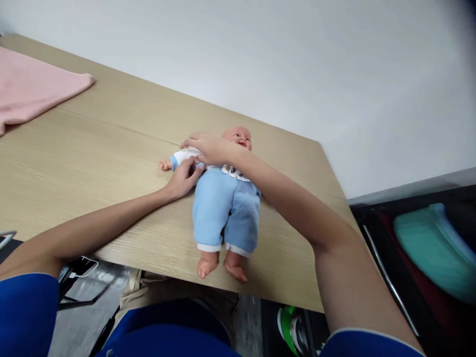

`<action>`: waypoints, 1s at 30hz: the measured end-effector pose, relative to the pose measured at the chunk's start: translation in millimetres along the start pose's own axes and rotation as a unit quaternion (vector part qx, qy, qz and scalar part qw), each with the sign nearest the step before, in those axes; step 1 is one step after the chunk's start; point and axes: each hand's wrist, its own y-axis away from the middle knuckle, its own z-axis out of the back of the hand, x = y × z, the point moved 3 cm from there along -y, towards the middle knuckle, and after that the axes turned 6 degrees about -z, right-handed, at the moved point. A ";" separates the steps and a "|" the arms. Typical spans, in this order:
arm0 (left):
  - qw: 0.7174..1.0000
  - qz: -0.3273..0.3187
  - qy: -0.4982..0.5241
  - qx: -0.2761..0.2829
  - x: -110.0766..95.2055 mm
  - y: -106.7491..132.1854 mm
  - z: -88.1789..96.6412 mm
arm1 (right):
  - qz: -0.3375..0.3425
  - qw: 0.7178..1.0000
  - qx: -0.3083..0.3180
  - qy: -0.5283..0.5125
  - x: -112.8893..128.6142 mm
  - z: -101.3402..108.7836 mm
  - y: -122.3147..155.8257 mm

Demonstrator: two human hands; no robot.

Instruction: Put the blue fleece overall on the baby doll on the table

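Note:
A baby doll in light blue trousers and a white top lies on its back on the wooden table, feet towards me, its bare feet hanging over the near edge. My left hand pinches the doll's clothing at its side, below the sleeved arm. My right hand lies across the doll's chest and upper arm, fingers curled over the white sleeve. The doll's head shows just beyond my right wrist.
A pink cloth lies at the far left of the table. To the right, beyond the table edge, stands a dark bin holding a teal object. A white wall runs behind the table.

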 end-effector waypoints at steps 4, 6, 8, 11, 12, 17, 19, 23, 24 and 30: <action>1.000 0.025 0.010 0.002 2.5 1.2 0.3 | 0.025 0.988 0.152 -0.014 -38.5 -27.6 -44.1; 1.000 0.008 0.009 0.004 -1.9 1.9 0.2 | 0.018 0.987 0.159 -0.020 -45.7 -34.2 -47.3; 1.000 -0.006 0.013 0.001 -7.0 2.6 0.4 | 0.012 0.989 0.146 -0.032 -44.9 -34.5 -42.2; 1.000 -0.016 0.023 -0.006 -11.1 3.2 0.5 | -0.004 0.992 0.093 -0.083 -37.6 -23.4 -25.7; 0.999 -0.018 0.026 -0.003 -11.2 3.2 0.3 | -0.010 0.992 0.065 -0.107 -35.2 -17.3 -18.6; 0.997 -0.067 -0.014 -0.037 -9.2 4.3 2.1 | -0.059 0.977 -0.050 -0.200 -32.9 9.4 24.4; 0.988 -0.110 -0.061 -0.093 -11.1 7.4 5.0 | -0.070 0.970 -0.088 -0.214 -34.3 13.3 39.7; 0.962 -0.209 -0.079 -0.156 -15.3 17.3 6.4 | -0.048 0.973 -0.136 -0.178 -29.8 9.8 58.2; 0.960 -0.226 -0.060 -0.151 -14.9 19.0 5.7 | -0.043 0.977 -0.136 -0.161 -26.3 8.0 61.2; 0.979 -0.112 0.064 -0.158 0.7 14.9 4.4 | -0.094 0.970 -0.152 -0.162 9.3 9.7 90.9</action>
